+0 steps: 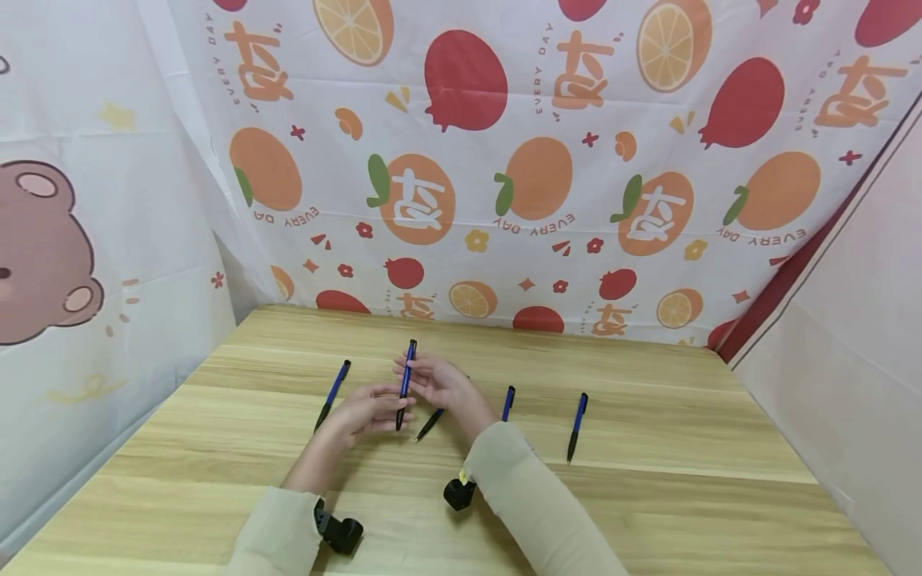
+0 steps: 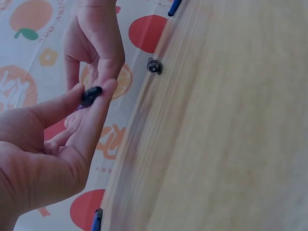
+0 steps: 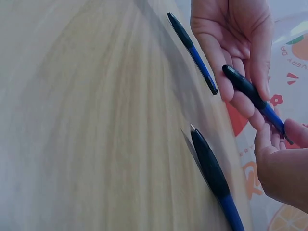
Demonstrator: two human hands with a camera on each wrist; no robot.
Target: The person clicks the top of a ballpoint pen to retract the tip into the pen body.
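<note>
A blue pen with a black grip [image 1: 406,382] is held upright over the table between both hands. My left hand [image 1: 367,411] pinches its lower black part between thumb and fingers. At the upper, clip end, my right hand [image 1: 444,384] pinches the blue barrel. In the right wrist view, the held pen [image 3: 246,86] shows a rounded black end with no metal point out. Beneath the right hand lies a second pen [image 1: 430,424], partly hidden by it; its metal tip [image 3: 193,127] sticks out. Just left of the left hand rests another pen [image 1: 333,395].
Right of the right forearm lies a blue pen [image 1: 508,402], its lower end covered by the sleeve. Farther right is one more pen [image 1: 578,427]. The wooden table [image 1: 684,512] meets a fruit-print cloth [image 1: 475,232] at its back edge.
</note>
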